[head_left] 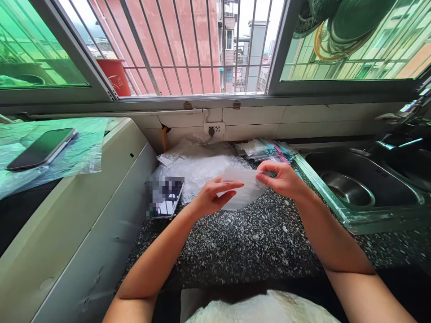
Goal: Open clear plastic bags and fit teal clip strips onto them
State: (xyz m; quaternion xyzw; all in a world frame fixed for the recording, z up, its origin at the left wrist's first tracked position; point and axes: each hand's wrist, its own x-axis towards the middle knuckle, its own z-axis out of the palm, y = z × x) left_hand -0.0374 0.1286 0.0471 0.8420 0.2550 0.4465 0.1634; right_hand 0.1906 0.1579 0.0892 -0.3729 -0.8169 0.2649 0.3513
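Both my hands hold one small translucent plastic bag [245, 194] just above the speckled granite counter [249, 242]. My left hand [212, 197] pinches its left edge between thumb and fingers. My right hand [283, 178] grips its upper right corner. Behind the bag lies a heap of clear plastic bags [195, 163]. A phone [166, 196] rests face up on the counter, just left of my left hand.
A steel sink [357, 186] is set into the counter at right, with a stack of small zip bags [266, 150] beside it. At left stands a white appliance [84, 215] topped with plastic film and a second phone [42, 148]. A wall socket [214, 130] sits under the barred window.
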